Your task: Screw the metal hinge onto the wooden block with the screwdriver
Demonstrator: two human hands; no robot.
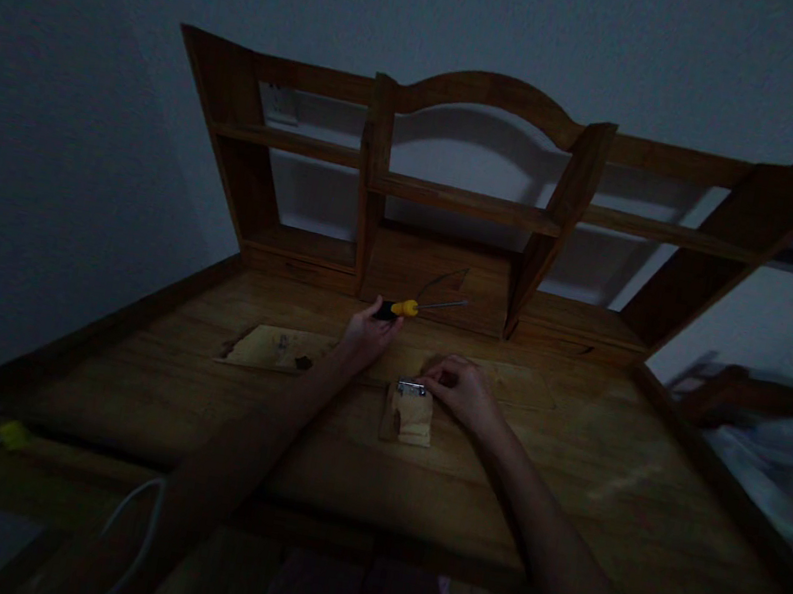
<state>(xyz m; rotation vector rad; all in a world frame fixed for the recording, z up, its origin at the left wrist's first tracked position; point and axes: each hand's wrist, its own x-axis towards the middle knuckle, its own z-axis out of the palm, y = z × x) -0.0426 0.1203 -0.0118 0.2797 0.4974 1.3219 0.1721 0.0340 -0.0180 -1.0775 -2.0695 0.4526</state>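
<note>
My left hand (369,335) is closed around the black end of a screwdriver (406,309) with a black and yellow handle. Its thin metal shaft points right, above the desk. Lower down, my right hand (458,389) has its fingers pinched at the right edge of a small metal hinge (412,388). The hinge lies across the upper end of a small wooden block (413,424) that rests on the desk. Whether a small part sits between my right fingertips is too dark and small to tell.
A long pale wood strip (267,346) lies on the wooden desk (308,465) behind my left forearm. A shelf hutch (465,204) stands along the back. A white cable (150,520) and a yellow item (13,434) are at the front left. A plastic bag (768,481) sits right of the desk.
</note>
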